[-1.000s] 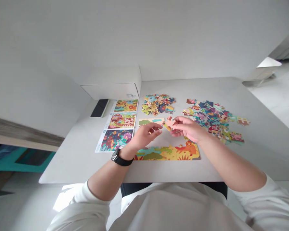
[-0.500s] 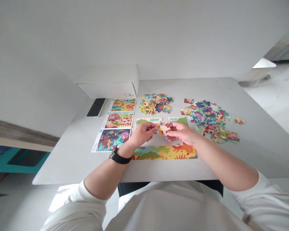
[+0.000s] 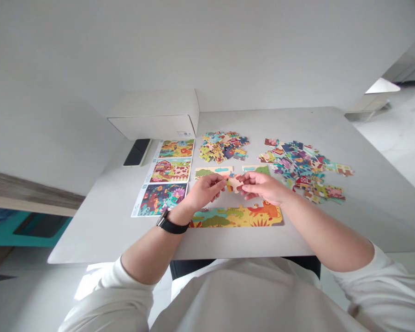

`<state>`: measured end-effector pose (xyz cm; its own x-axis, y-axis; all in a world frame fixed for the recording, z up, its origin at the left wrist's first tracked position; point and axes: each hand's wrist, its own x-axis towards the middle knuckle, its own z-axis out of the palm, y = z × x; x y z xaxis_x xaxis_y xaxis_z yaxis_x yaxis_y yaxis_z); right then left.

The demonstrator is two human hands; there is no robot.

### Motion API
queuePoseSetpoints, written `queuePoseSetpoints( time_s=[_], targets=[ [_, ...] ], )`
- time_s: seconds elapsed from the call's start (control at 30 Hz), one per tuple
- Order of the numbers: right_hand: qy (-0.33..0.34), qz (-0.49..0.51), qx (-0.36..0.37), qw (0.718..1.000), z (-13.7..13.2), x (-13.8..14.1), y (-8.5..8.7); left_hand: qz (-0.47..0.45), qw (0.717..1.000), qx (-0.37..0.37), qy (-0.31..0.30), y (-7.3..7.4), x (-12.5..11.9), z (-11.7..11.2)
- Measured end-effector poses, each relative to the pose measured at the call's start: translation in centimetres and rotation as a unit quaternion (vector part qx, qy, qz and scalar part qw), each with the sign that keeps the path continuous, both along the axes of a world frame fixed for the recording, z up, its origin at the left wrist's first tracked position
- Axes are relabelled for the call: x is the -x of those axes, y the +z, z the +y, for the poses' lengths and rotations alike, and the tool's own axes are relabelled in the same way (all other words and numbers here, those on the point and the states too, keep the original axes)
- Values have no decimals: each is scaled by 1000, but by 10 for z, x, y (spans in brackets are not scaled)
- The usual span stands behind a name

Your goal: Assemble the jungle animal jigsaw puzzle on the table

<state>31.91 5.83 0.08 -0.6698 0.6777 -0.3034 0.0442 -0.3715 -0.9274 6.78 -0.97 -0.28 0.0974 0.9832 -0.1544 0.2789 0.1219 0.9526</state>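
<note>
A small cluster of puzzle pieces [image 3: 234, 184], pink, yellow and orange, is held up just right of the centre of the frame, between the two hands; how many pieces it has is partly hidden by the fingers. The left hand [image 3: 207, 190] has its fingers narrowed to a pinch at the left edge of the cluster, and the right hand [image 3: 263, 186] has thumb and fingers closed on its right edge. Below the hands, in the lower middle, lies a joined puzzle strip [image 3: 235, 217] with a crocodile and a lion on yellow. Just above them lie two short joined sections, a left section [image 3: 214, 171] and a right section [image 3: 256, 169], with a gap between. Farther up the middle is a small heap of loose pieces [image 3: 224, 147], and right of centre a larger, spread-out heap [image 3: 299, 168]. Left of centre lies a picture sheet [image 3: 171, 170] with three printed scenes, one above another. Beyond it, towards the upper left, are a dark-screened phone [image 3: 137, 152] and a white box [image 3: 152, 125]. All these rest on a pale surface [image 3: 363, 216]. A black-strapped watch [image 3: 173, 225] circles the left wrist, lower left of the cluster
</note>
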Motion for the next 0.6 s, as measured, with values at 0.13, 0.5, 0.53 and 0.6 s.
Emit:
queuePoseSetpoints(
  time_s=[0.13,0.5,0.53,0.6],
  targets=[
    [-33,3,-28,999,3,0,-5,17,999,5,-37,4,-2,-2],
    [-196,-149,-289,925,71,-103,32,23,998,-17,-49,9,7,-4],
    [-222,-165,-298,914,78,-119,36,25,998,-15,-49,8,8,-3],
    [-262,-213,-285,897,89,-149,38,30,998,-13,-50,8,9,-3]
  ],
)
